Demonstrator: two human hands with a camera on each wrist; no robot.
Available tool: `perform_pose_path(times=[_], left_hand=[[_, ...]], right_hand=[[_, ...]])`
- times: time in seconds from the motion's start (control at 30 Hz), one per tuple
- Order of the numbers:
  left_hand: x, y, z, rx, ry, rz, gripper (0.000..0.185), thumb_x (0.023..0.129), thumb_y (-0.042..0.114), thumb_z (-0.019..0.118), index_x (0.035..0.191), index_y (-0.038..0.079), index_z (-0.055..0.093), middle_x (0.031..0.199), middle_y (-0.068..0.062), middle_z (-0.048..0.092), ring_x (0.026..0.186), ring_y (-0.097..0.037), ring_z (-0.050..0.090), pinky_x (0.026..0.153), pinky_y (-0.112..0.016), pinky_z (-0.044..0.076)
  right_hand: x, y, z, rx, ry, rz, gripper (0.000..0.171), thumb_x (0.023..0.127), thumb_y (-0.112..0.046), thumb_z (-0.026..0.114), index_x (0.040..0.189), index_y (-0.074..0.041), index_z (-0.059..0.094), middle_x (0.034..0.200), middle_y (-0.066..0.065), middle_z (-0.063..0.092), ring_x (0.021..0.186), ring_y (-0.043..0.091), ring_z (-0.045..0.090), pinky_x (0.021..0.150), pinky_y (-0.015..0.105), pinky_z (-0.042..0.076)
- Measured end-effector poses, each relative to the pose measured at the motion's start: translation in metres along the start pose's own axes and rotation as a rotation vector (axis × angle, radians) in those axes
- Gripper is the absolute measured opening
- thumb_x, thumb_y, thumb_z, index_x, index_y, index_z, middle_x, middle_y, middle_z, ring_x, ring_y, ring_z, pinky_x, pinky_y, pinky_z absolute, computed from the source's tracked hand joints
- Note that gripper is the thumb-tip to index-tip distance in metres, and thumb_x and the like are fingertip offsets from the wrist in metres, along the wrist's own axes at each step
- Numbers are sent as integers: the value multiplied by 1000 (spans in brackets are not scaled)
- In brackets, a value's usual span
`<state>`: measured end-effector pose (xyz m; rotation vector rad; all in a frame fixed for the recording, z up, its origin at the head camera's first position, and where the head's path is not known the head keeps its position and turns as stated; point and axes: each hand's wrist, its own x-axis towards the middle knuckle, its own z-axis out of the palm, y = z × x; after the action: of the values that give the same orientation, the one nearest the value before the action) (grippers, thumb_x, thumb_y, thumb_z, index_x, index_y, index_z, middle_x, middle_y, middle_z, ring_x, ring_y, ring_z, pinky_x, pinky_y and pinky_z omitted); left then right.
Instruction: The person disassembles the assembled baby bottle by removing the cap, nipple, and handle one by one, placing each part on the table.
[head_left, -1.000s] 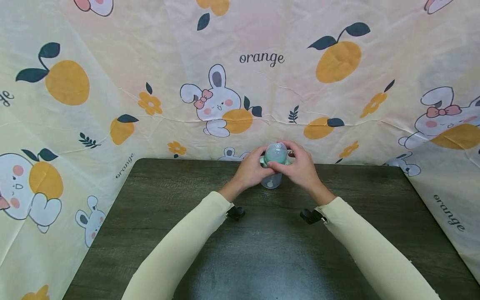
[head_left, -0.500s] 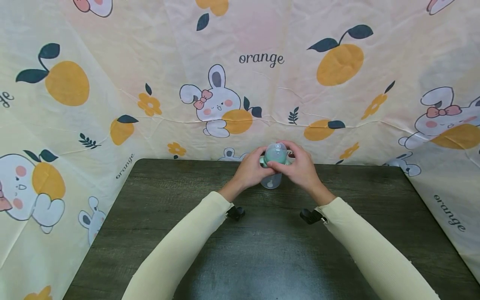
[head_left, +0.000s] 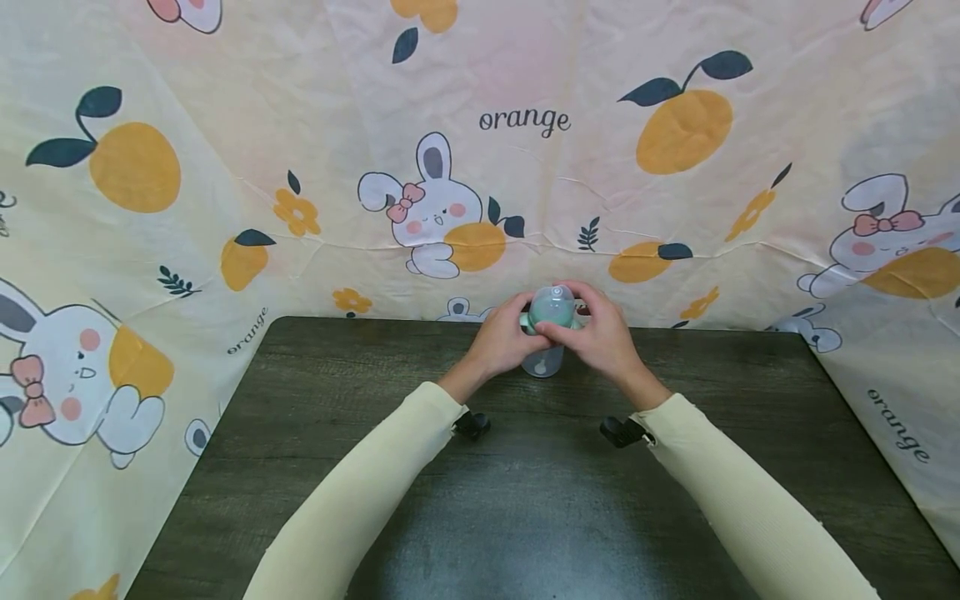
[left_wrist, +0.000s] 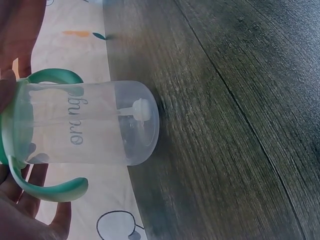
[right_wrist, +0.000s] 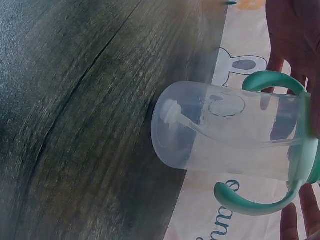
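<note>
A clear sippy cup (head_left: 550,321) with a teal lid and two teal loop handles is upright at the table's far edge, in front of the cloth. My left hand (head_left: 498,342) grips the lid from the left and my right hand (head_left: 600,337) grips it from the right, fingers curled over the top. The left wrist view shows the clear cup body (left_wrist: 90,125) with a weighted straw inside, and my left fingers (left_wrist: 25,200) behind a handle. In the right wrist view the cup (right_wrist: 225,132) is seen from the other side. Its base is at the tabletop or just above it.
The dark wood-grain table (head_left: 525,500) stretches from the cup toward me. A printed cloth backdrop (head_left: 525,167) with bunnies and oranges walls in the back and both sides. Black camera mounts (head_left: 471,425) sit on both wrists.
Both hands and the cup stay in place. The printed cloth at the far left has shifted, so a different bunny shows there.
</note>
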<state>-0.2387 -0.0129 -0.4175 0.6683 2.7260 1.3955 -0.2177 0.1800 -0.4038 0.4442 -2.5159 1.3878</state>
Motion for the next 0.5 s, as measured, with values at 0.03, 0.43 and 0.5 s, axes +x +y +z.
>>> perform_pose_path(times=[0.03,0.43,0.5], left_hand=[[0,0,0,1,0,1,69,93,23,89,153,4,60,145,-13,67,126,-29,65,109,-45,51],[0,0,-1,-23,-12,4,69,94,20,88,154,4,58,145,-14,67,126,-30,64,109,-47,51],[-1,1,-1,-22,-10,6,69,94,20,88,154,4,58,144,-14,67,125,-30,64,109,-47,51]], right_hand=[[0,0,0,0,0,-7,67,89,-19,95,147,-3,64,138,20,68,124,37,62,107,59,50],[2,1,-1,-8,-11,-35,62,90,-21,95,144,-11,66,139,14,68,126,33,62,107,62,49],[2,1,-1,-12,-12,-35,62,90,-22,95,143,-11,66,139,14,68,125,33,62,107,62,49]])
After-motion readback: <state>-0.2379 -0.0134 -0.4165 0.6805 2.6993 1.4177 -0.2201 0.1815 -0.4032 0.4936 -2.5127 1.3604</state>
